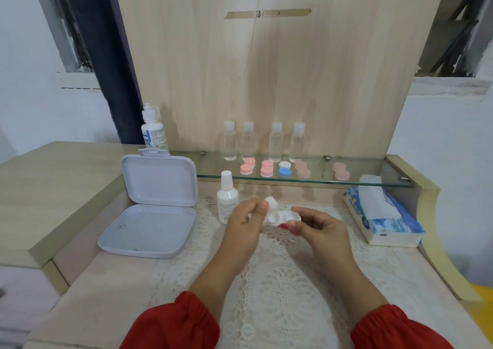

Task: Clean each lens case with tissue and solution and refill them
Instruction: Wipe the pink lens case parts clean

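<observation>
While the open white box (149, 215) lies at the left, the left hand (246, 222) pinches a tissue wad (272, 203) just above the lens case (282, 216), which the right hand (320, 231) pinches at its right end over the lace mat (280, 282). Wiping appears under way; refilling from the solution bottle (226, 199) remains, as do the capped cases (266, 168) on the glass shelf (373, 182). The shelf edge limits reach rearward; the tissue box (384, 220) bounds the right.

Glossy white plastic lens case (282, 216), lace cloth (288, 282), glass shelf (360, 178).
</observation>
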A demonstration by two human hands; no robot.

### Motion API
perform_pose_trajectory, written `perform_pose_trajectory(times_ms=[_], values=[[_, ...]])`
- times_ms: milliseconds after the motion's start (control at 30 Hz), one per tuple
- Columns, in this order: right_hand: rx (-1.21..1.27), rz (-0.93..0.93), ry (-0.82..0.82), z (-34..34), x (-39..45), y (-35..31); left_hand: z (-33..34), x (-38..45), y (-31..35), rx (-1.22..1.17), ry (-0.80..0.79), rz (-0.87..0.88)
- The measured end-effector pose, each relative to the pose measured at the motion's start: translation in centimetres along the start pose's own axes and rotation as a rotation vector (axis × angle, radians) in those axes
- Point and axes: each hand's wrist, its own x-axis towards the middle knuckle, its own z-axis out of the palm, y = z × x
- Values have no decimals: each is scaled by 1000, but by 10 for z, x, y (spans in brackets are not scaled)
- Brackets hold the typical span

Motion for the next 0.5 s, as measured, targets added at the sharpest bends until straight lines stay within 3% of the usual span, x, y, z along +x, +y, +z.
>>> perform_pose_trajectory(times_ms=[133, 267, 500], values=[[-1, 11, -6, 0, -1, -2, 8, -3, -8, 208, -88, 184], [-58, 14, -56, 1, -3, 0, 7, -3, -9, 154, 11, 103], [-201, -13, -129, 5, -10, 2, 10, -1, -10, 345, 140, 34]])
